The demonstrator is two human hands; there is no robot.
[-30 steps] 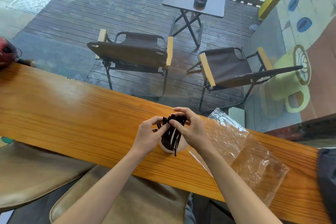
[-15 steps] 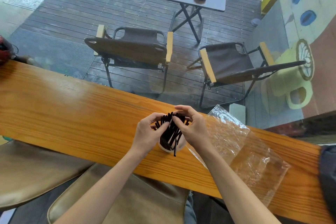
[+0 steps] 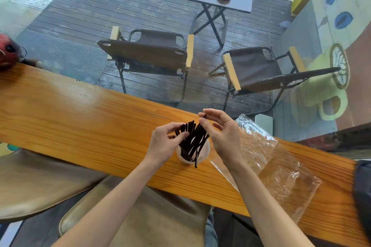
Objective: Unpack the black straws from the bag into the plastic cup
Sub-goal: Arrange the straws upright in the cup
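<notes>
Long varnished orange-brown wooden counter (image 3: 84, 118): carries all task items.

Small translucent plastic cup (image 3: 204, 151): upright on the counter, directly between the two hands, slightly below them in the view.

Bundle of thin black straws (image 3: 193, 138): standing in the cup, fanned outward, tops rising above the rim; one straw hangs down over the cup's near edge.

Left hand (image 3: 163, 143): grip at the left side of the bundle, thumb and fingertips curled in against the upper straw ends, touching them; whether it pinches them I cannot tell.

Right hand (image 3: 225, 133): raised just right of the bundle, thumb and forefinger pinching the tip of one straw at the top; remaining fingers loosely spread.

Crumpled clear plastic bag (image 3: 281, 168): lying flat on the counter to the right of the right hand, its near corner passing under that wrist.
</notes>
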